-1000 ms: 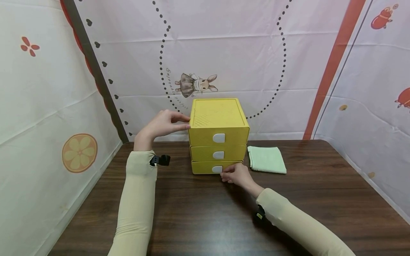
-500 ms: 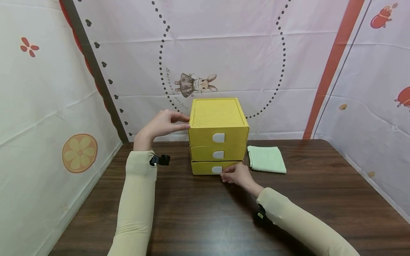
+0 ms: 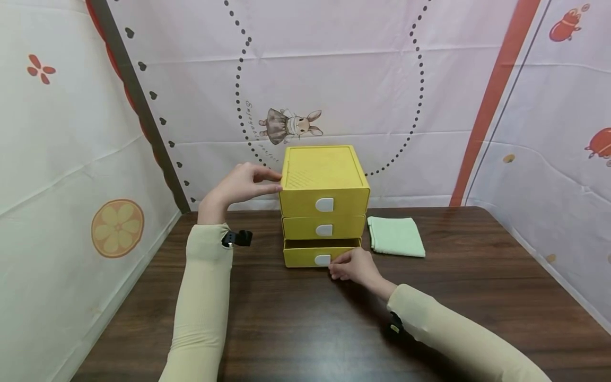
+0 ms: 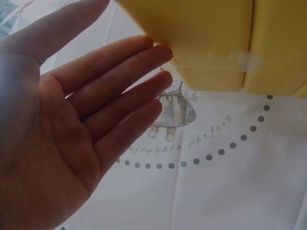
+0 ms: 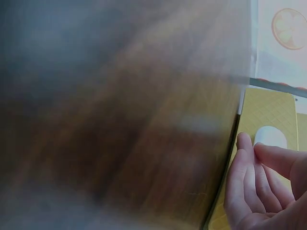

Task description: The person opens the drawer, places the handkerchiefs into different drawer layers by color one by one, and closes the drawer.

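A yellow three-drawer box (image 3: 329,168) stands on the dark wood table, each drawer front bearing a white tab. My left hand (image 3: 240,184) touches the box's upper left edge with its fingers and thumb reaching out, and its fingers look straight in the left wrist view. The bottom drawer (image 3: 299,258) is pulled out a little, showing a dark gap above its front. My right hand (image 5: 264,191) pinches the edge of that drawer's white tab (image 5: 271,136) between thumb and fingers. The drawer's inside cannot be made out.
A folded pale green cloth (image 3: 396,236) lies on the table (image 3: 286,329) just right of the box. Behind the box hangs a printed white curtain (image 3: 382,95), with more curtain along both sides.
The bottom drawer has slid toward me, opening a gap under the middle drawer. My right hand has come slightly nearer with its tab. The left hand keeps its place on the box.
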